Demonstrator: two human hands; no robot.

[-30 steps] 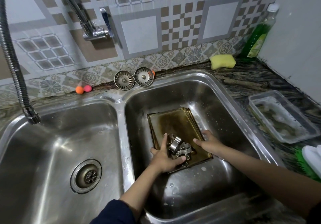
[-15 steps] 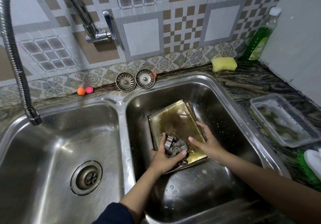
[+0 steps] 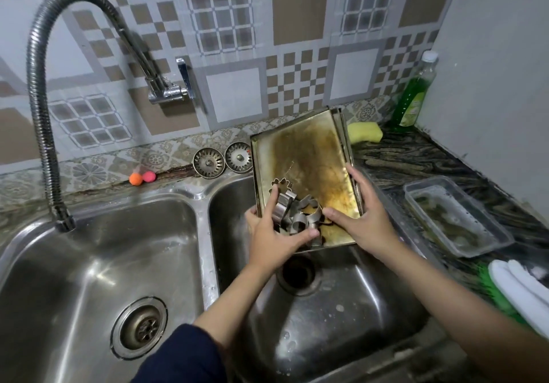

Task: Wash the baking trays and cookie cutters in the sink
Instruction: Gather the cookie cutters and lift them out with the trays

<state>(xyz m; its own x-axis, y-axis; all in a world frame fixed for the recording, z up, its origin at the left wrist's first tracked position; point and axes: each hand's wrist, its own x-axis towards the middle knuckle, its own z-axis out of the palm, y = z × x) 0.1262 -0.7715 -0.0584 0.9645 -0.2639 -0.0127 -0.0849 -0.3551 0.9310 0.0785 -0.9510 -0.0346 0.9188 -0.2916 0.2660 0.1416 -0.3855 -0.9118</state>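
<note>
A stack of stained golden baking trays is tilted up above the right sink basin, its far edge raised toward the wall. Several metal cookie cutters are heaped at the trays' lower end. My left hand grips the trays' lower left corner, its fingers and thumb curled round the cutters. My right hand holds the trays' right edge, thumb on the inside. The basin's open drain shows below the trays.
A flexible faucet hangs over the left basin. Two strainers and small balls lean at the backsplash. On the right counter are a yellow sponge, a green soap bottle, a plastic container and white gloves.
Both hands have lifted the trays off the basin floor and tilted them up toward the wall. The cutters slid to the lower end. The drain is now uncovered.
</note>
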